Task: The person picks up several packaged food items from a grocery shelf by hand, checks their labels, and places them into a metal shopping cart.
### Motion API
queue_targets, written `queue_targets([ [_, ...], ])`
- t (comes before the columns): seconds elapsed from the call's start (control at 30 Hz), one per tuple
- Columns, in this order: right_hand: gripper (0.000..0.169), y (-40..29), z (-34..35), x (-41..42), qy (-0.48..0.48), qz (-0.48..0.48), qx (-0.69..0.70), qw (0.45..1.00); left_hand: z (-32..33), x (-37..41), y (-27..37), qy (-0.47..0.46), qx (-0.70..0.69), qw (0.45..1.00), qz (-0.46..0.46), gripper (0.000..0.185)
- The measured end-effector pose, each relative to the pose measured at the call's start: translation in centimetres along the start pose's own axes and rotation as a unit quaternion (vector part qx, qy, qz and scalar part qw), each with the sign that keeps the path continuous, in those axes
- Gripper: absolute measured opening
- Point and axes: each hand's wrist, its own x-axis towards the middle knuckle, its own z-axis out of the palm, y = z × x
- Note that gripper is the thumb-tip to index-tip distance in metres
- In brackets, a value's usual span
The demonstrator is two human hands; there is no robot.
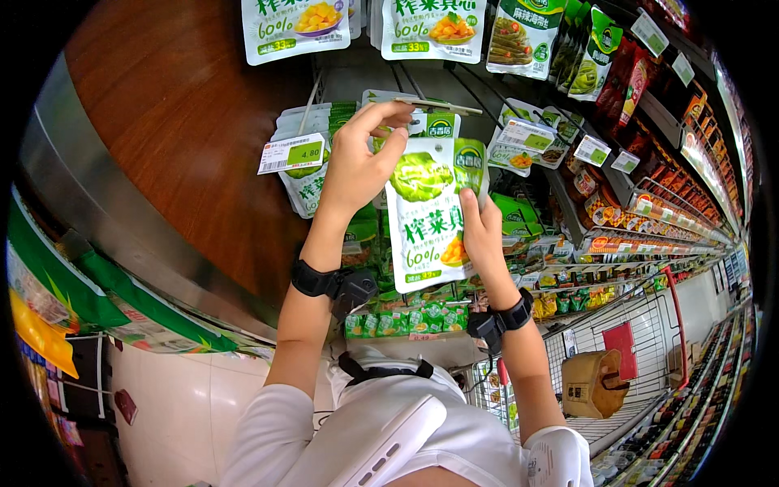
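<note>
A white and green pouch of pickled vegetables (426, 225) is in front of me, upright, its printed front towards the camera. My right hand (482, 228) grips its right edge, thumb on the front. Above the pouch's upper left corner, my left hand (368, 158) is raised with bent fingers; its fingertips are at a price tag holder (439, 106) seen nearly edge-on, and whether they grip it I cannot tell. Behind the hands, similar pouches (304, 189) hang on metal display hooks. More white pouches (433, 30) hang in a row above.
Price tags (292, 153) stick out on hook ends at both sides. A curved wooden surface with a metal rim (201, 243) lies on the left. Packed shelves run along the right. A shopping cart (675, 329) holding a brown paper bag (593, 383) stands at lower right.
</note>
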Motion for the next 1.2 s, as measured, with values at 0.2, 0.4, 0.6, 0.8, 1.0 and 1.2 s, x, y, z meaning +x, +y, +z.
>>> queue_targets([
  [0.2,0.033,0.1,1.6,2.6,-0.014,0.008,0.049,0.999,0.1,-0.3,0.0,-0.006,0.135,0.990,0.050,0.017],
  [0.4,0.034,0.6,2.4,3.8,-0.035,0.030,0.046,0.998,0.5,-0.6,-1.5,-0.051,0.298,0.946,0.115,0.022],
  [0.6,0.032,1.3,2.6,4.0,-0.024,0.059,0.084,0.994,1.5,-1.4,-3.6,-0.065,0.295,0.948,0.103,0.028],
  [0.8,0.029,4.9,1.4,3.6,-0.046,0.086,0.072,0.993,1.9,-2.9,-5.2,-0.029,0.330,0.940,0.086,0.037],
  [1.0,0.044,5.5,1.3,3.1,-0.005,0.024,0.038,0.999,1.8,-4.8,-6.2,0.009,0.283,0.959,-0.011,0.079],
  [1.2,0.062,4.9,2.5,3.5,-0.043,-0.058,0.002,0.997,3.4,-5.7,-7.6,0.026,0.252,0.967,-0.030,0.093],
])
